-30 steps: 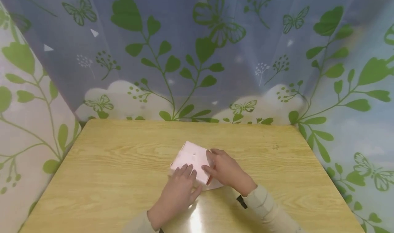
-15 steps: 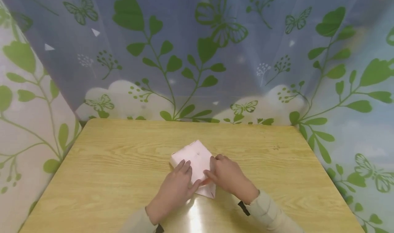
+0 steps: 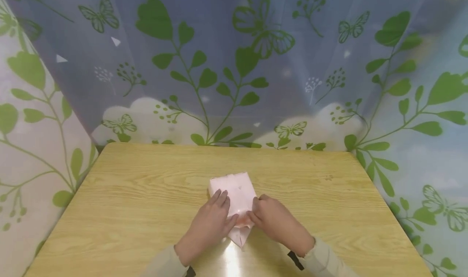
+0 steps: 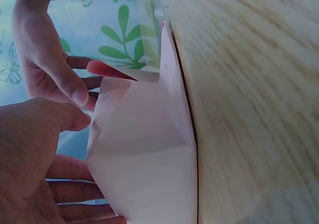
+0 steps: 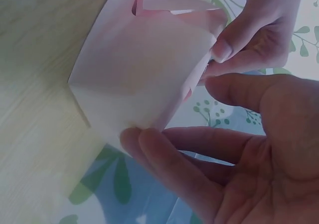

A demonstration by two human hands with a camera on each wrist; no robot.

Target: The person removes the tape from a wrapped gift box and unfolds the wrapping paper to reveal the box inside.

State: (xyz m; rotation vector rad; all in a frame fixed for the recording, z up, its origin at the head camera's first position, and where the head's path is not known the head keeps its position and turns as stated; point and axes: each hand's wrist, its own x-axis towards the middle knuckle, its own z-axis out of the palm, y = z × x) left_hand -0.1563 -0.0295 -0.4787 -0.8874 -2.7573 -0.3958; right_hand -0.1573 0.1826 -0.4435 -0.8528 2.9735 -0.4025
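A pale pink folded-paper box [image 3: 237, 187] rests on the wooden table, directly between my hands. Its near end has a loose pointed flap [image 3: 239, 235] along the tabletop and a reddish opening just above it. My left hand [image 3: 208, 224] lies over the box's left side, fingers fairly straight on the top and thumb by the opening. Bent fingers of my right hand [image 3: 278, 222] hold the right side, with the thumb at the near corner. In the right wrist view, the right fingertips [image 5: 130, 139] touch the paper wall [image 5: 134, 74]. The inside is mostly hidden.
The light wooden table [image 3: 153, 179] spreads around the box, with a bright glare near its front. A curtain [image 3: 219, 106] printed with leaves and butterflies hangs behind and at both sides.
The box has turned clockwise, so its pointed flap now faces the near edge and its opening shows more. My right hand has shifted slightly nearer; the left stays on top.
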